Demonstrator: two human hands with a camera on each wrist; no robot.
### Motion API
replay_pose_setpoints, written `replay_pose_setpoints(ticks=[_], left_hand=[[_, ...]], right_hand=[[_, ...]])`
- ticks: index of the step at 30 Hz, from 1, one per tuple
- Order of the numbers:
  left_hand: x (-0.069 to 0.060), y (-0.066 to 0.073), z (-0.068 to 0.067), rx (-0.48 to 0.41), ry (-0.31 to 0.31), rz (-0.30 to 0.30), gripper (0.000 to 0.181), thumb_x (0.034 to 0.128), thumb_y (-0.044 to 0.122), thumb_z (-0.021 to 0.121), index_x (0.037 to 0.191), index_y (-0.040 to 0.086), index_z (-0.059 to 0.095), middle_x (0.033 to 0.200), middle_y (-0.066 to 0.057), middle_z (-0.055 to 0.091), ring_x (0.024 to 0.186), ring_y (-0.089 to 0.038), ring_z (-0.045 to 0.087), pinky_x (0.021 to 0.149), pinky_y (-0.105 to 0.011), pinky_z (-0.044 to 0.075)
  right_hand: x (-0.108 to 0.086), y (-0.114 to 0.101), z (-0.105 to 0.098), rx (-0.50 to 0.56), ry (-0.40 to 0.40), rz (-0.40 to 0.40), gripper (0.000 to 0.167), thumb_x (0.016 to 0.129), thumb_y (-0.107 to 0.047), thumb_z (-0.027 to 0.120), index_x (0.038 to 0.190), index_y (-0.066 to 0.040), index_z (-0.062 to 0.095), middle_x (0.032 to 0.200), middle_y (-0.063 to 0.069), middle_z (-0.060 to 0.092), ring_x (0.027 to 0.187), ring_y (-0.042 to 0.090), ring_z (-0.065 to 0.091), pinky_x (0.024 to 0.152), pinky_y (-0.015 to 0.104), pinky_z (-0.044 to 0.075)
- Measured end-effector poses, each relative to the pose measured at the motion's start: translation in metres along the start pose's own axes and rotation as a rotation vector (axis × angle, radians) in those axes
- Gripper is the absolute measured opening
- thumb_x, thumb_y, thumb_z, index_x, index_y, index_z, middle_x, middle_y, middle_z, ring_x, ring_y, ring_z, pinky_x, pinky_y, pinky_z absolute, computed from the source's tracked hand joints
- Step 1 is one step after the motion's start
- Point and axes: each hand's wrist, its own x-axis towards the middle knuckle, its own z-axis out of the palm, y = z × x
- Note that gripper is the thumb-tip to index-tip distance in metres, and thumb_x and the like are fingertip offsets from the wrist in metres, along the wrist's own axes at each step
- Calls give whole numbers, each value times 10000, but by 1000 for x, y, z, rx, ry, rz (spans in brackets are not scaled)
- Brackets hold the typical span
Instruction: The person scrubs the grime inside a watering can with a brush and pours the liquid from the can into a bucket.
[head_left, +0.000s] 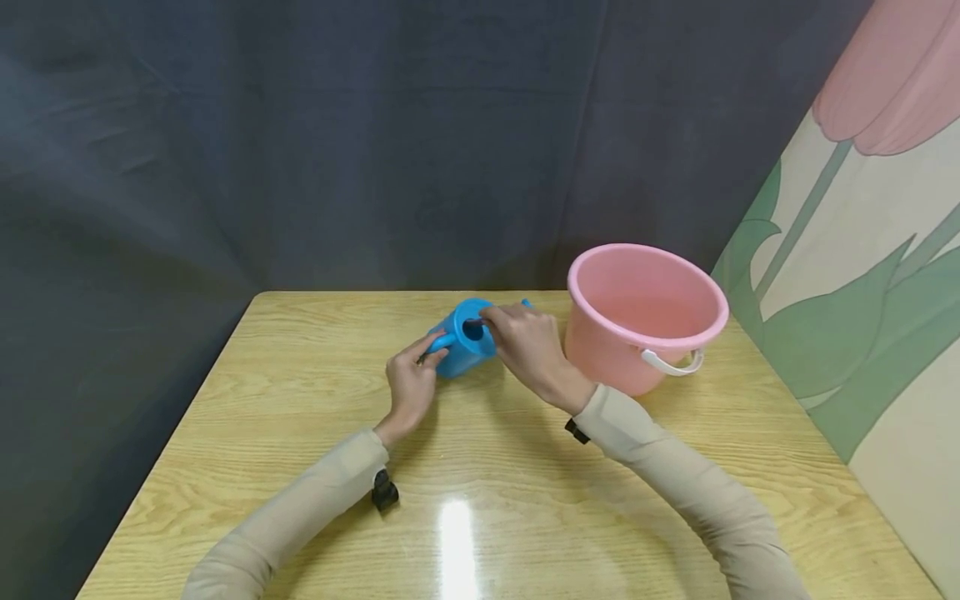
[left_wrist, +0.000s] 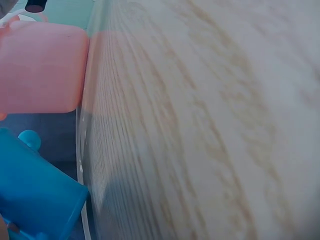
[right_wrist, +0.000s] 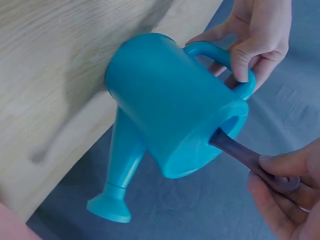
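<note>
Watering can: blue, tilted, its base toward the wooden table; whether they touch is unclear (right_wrist: 155, 95)
Can's handle: a blue loop (right_wrist: 217, 51), gripped by the left hand (right_wrist: 260, 47), thumb laid over it
Utensil: dark, purplish-brown (right_wrist: 242, 154), its far end hidden inside the can's top opening (right_wrist: 230, 123)
Right hand: pinches the utensil's outer end between thumb and fingers (right_wrist: 287, 195)
Spout: points down-left, ending in a flared head (right_wrist: 125, 150)
Table: pale wood grain, crossed by a shadow (right_wrist: 35, 65)
Cloth: dark blue-grey (right_wrist: 200, 210)
Lower left corner: a pink edge (right_wrist: 12, 227)
</note>
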Motion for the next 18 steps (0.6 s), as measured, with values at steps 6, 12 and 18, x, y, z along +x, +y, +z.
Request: replay_pose_setpoints(ticks=[6, 12, 18], left_hand=[[0, -2, 0, 11, -5, 10, 275, 889, 46, 715, 1153, -27, 716, 1126, -138, 710, 1107, -282, 652, 905, -410, 540], [0, -2, 0, 18, -30, 20, 278, 890, 48, 710, 1159, -22, 716, 1127, -138, 711, 1107, -285, 653, 907, -411, 539], [1, -1, 0, 8, -34, 18, 279, 879, 0, 716, 1156, -35, 712, 1126, -154, 708, 1112, -303, 647, 914, -426, 531]], right_hand=[[-1, 3, 15, -26, -69, 18, 85, 893, -22, 714, 968, -54, 739, 851, 79, 736, 706, 235, 695, 507, 346, 547], [-7, 7, 25, -24, -97, 19, 54, 906, -17, 698, 938, -47, 729, 784, 92, 712, 643, 246, 666, 482, 354, 535], [-7, 9, 20, 24, -68, -8, 145, 866, 77, 699, 958, -29, 734, 802, 100, 720, 674, 236, 680, 552, 365, 572]])
